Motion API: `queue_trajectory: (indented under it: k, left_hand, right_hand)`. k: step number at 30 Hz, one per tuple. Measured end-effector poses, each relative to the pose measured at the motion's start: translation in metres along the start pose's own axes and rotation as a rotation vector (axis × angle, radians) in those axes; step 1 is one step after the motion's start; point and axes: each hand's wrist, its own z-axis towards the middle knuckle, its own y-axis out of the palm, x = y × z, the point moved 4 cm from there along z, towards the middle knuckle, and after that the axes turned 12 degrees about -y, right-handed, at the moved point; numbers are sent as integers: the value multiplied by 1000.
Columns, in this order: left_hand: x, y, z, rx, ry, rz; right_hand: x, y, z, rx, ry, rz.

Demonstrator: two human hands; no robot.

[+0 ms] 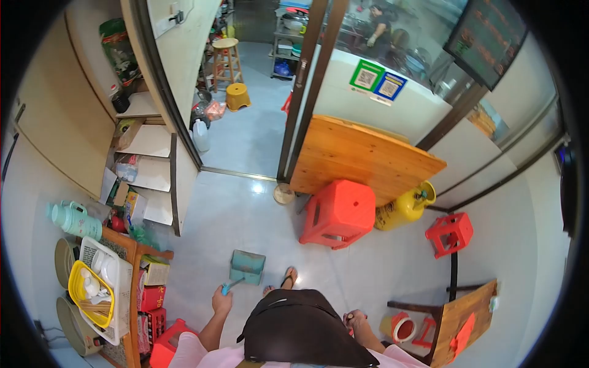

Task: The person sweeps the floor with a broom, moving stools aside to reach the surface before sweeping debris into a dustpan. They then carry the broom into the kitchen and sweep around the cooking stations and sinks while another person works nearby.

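Observation:
My left hand [222, 302] is closed round the light-blue handle of a teal dustpan [247, 267]. The dustpan hangs low over the pale floor, just ahead of my sandalled feet [288, 278]. My right hand [356, 320], at the right of my dark apron [294, 328], is closed too. A small rounded end shows at its fingers, but what it grips is mostly hidden and I cannot name it. Nearest that hand, on the floor to the right, stands a red bucket [403, 329].
Stacked red stools [340, 214], a leaning wooden tabletop [362, 161] and a yellow gas cylinder [402, 208] stand ahead right. A small wooden table [466, 325] is at right, a loaded rack [132, 288] at left. Through the doorway are a yellow stool [238, 97] and a person [378, 37] behind glass.

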Motion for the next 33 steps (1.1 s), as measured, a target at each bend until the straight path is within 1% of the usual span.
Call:
queue_trajectory:
  k: [2, 4, 5, 6, 7, 8, 10, 11, 12, 15, 18, 19, 21, 24, 27, 30, 31, 33]
  left_hand:
    - [11, -8, -12, 11, -23, 6]
    - [32, -28, -19, 29, -52, 11]
    - [35, -34, -14, 103, -32, -51]
    - [29, -34, 0, 176, -11, -110]
    - [20, -36, 5, 245, 6, -161]
    - [19, -45, 0, 195, -42, -239]
    - [58, -68, -12, 91, -129, -420]
    - [72, -73, -19, 108, -123, -448]
    - [84, -79, -24, 128, -116, -477]
    - [97, -85, -29, 195, -133, -541]
    - [110, -87, -18, 240, -139, -582]
    - [113, -89, -13, 255, -140, -589]
    - [124, -97, 0, 286, -133, -587]
    - [134, -109, 28, 333, -142, -591]
    - [153, -124, 78, 327, -135, -624]
    - [169, -136, 124, 284, -115, -629]
    - [177, -144, 140, 280, -98, -628]
    - [203, -159, 164, 281, -126, -648]
  right_hand:
    - [-13, 12, 30, -64, -56, 86]
    - [-21, 25, 79, -126, -93, 199]
    - [-23, 35, 104, -142, -86, 262]
    - [-34, 42, 56, -194, -101, 103]
    - [-47, 52, -9, -234, -97, -86]
    - [-60, 60, -96, -262, -92, -242]
    - [-80, 68, -194, -338, -85, -550]
    - [-92, 65, -205, -405, -78, -772]
    - [-102, 59, -221, -487, -70, -907]
    - [-136, 83, -266, -656, -329, -1294]
    - [-161, 105, -239, -703, -301, -1324]
    - [-167, 127, -261, -727, -305, -1325]
    - [-172, 197, -327, -782, -314, -1323]
    - [-154, 273, -337, -839, -483, -1358]
    - [-132, 348, -324, -962, -624, -1443]
    - [-110, 418, -295, -1068, -1073, -1367]
    - [-107, 439, -287, -1050, -1182, -1394]
    - [-99, 483, -283, -1015, -1411, -1419]
